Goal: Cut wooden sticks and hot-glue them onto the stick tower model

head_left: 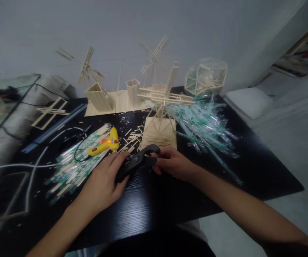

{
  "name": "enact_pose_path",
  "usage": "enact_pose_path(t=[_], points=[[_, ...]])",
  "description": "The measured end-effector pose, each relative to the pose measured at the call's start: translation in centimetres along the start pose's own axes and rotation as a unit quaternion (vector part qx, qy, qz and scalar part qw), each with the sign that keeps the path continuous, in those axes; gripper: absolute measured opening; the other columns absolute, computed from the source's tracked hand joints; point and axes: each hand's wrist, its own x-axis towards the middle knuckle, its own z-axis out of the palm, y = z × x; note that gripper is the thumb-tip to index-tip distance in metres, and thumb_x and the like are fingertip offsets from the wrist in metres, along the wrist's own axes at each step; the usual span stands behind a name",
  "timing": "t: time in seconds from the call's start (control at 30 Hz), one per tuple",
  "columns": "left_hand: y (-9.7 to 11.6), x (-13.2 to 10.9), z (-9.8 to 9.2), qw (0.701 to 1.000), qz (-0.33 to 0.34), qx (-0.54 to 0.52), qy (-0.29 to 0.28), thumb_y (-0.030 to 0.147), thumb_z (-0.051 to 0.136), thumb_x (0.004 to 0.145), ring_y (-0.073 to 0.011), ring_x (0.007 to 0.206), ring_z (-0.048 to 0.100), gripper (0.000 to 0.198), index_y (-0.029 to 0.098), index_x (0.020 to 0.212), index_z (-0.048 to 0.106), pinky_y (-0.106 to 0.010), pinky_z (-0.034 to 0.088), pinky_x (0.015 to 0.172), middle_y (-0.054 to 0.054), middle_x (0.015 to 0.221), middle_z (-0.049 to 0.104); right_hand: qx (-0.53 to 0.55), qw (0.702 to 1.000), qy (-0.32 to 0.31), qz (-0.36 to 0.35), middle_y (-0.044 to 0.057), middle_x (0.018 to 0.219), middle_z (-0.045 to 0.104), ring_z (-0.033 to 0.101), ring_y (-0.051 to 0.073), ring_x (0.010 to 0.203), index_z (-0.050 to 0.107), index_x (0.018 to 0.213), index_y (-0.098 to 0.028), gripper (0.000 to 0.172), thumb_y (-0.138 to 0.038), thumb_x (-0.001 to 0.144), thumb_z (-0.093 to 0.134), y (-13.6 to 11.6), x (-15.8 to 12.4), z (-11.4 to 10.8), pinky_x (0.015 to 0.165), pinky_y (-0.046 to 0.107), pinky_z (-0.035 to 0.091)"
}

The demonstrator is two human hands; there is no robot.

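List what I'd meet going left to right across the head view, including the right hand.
Blue strips → yellow glue gun → black hand tool → right hand → faceted stick frame → white flat-topped object.

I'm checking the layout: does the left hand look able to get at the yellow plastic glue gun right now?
Probably yes: the yellow plastic glue gun lies just beyond the left hand, nothing visibly between, though the hand would likely need to release the black curved tool first.

Head-worn view, forward and down over black table (145,207)
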Motion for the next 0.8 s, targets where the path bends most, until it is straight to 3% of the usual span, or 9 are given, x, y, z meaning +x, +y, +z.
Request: enact_pose_path(t=[0.43, 0.8], points=[[0.6, 0.2, -0.3, 1.0, 0.005, -0.011, 0.007, 0.023, 0.052, 0.093, -0.0262, 0.097, 0.072, 0.029, 0.02, 0.122, 0.056, -0.037, 0.06, 0.082, -0.01, 0.108, 0.071, 0.003, 1.0, -0.015, 0.015, -0.004, 0.062, 0.061, 0.051, 0.008, 0.055, 0.071, 0.075, -0.014, 0.034, -0.044, 0.079, 0.088, -0.8, -0.3, 0.2, 0.055, 0.022, 0.038], [-0.2, -0.3, 1.0, 0.999, -0.024, 0.022, 0.023, 0.023, 0.054, 0.092, -0.0236, 0.078, 0.076, 0.024, 0.024, 0.115, 0.056, -0.03, 0.058, 0.068, -0.005, 0.097, 0.076, 0.005, 1.0, 0.003, 0.027, -0.002, 0.063, 0.062, 0.051, 0.008, 0.055, 0.072, 0.074, -0.014, 0.033, -0.043, 0.079, 0.087, -0.4, -0.2, -0.2, 0.054, 0.021, 0.038]])
